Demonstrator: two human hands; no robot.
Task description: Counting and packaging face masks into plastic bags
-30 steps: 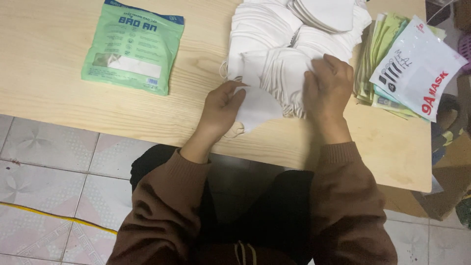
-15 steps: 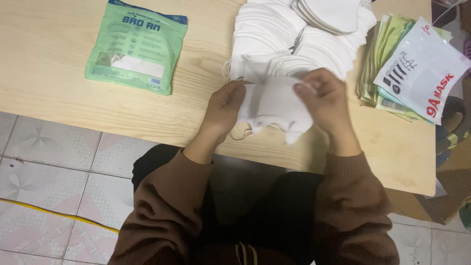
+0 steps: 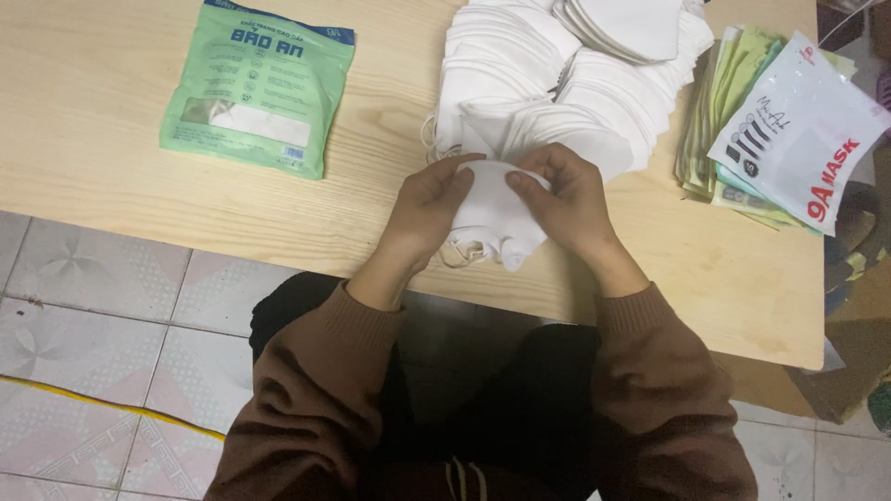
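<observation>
Both hands hold a small bundle of white face masks (image 3: 490, 215) just above the near part of the wooden table (image 3: 111, 199). My left hand (image 3: 429, 209) grips its left side and my right hand (image 3: 562, 199) grips its right side, thumbs pressed on top. Ear loops hang from the bundle's lower edge. Right behind the hands lies a big heap of white masks (image 3: 557, 83). A green sealed mask packet (image 3: 257, 88) lies flat to the left.
A stack of green and white flat pouches (image 3: 784, 130) sits at the table's right end. Below the table edge are my brown sleeves, dark trousers and a tiled floor (image 3: 83, 343). A cardboard box (image 3: 858, 362) stands at the right.
The hands lifted masks off the heap's near edge, drew them toward me and pressed them together into a narrower folded bundle.
</observation>
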